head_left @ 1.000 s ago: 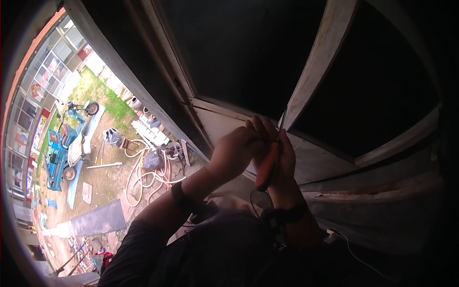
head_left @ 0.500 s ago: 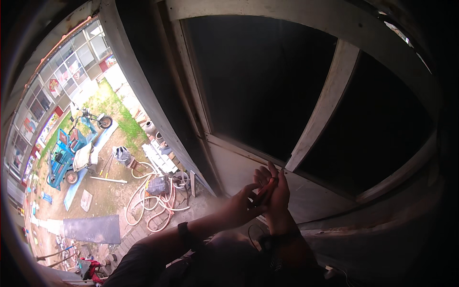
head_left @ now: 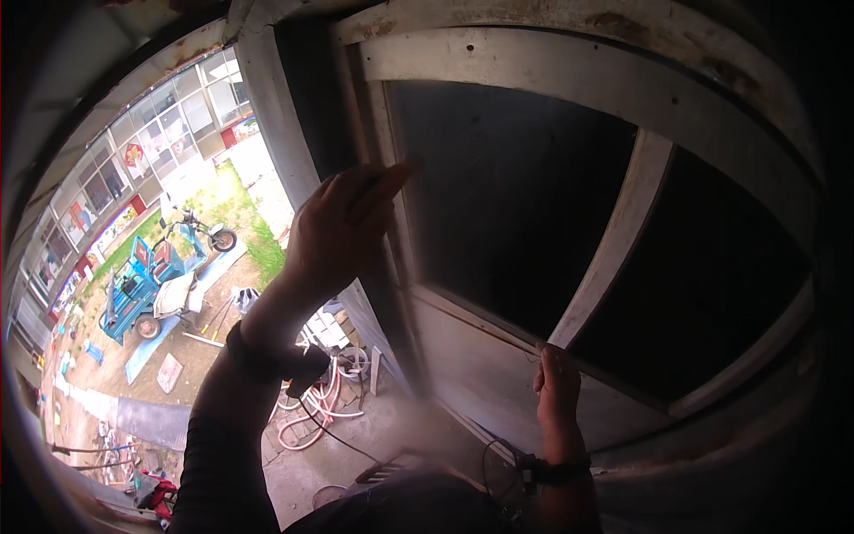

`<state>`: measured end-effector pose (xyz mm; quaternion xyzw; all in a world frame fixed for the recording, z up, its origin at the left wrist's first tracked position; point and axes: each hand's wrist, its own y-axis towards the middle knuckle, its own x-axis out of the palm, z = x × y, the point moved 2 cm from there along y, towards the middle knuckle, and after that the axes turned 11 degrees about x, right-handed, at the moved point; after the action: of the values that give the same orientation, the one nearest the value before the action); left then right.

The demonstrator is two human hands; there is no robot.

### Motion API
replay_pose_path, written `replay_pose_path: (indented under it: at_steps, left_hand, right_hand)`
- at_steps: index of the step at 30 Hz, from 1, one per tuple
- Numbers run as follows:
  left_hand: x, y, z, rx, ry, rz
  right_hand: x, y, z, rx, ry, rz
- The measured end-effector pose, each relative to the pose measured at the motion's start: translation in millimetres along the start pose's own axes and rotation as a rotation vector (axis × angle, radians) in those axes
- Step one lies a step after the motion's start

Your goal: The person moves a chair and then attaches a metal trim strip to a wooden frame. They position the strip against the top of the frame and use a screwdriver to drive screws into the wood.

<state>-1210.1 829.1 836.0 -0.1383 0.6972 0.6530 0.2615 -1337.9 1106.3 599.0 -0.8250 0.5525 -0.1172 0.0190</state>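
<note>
Far left, outside: blue metal cargo tricycle [head_left: 133,307] on dirt, then a pale pink coiled rubber hose [head_left: 320,418] nearer the doorway, both well apart from the hands. Next, the person's left hand [head_left: 342,231], raised, fingers drawn narrow and pointing right (can't tell if anything's pinched in there; tips are blurred and dark). It's the nearer hand to the off-white wooden upright [head_left: 384,120] on the frame's left side; contact unclear. Upright's long axis runs top to bottom, leaning a bit right as it drops, just right of that hand.

Then the big dark pane [head_left: 507,205], with a plain off-white lower panel [head_left: 471,347] under it. Right of that, the off-white wooden slanting bar [head_left: 623,233], long axis upper right to lower left. Its foot sits just above the person's right hand [head_left: 558,387]: fingers curled narrow, top fingertip pointing up at the bar. Touching or holding anything? Can't tell.
</note>
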Motion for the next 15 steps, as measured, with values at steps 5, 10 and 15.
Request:
replay_pose_path:
  at_steps: [5,10,15]
  left_hand:
    - [-28.0,47.3,-5.1,0.005,0.123,-0.053]
    - [-28.2,68.1,-16.0,0.261,0.405,-0.045]
    - [-34.0,79.6,-7.3,0.359,0.522,-0.011]
  right_hand:
    - [-50.6,24.0,-59.2,-0.387,-0.326,0.41]
    - [-70.7,37.4,-115.9,-0.492,-0.446,0.584]
    - [-66.1,67.6,-137.9,-0.338,-0.53,0.457]
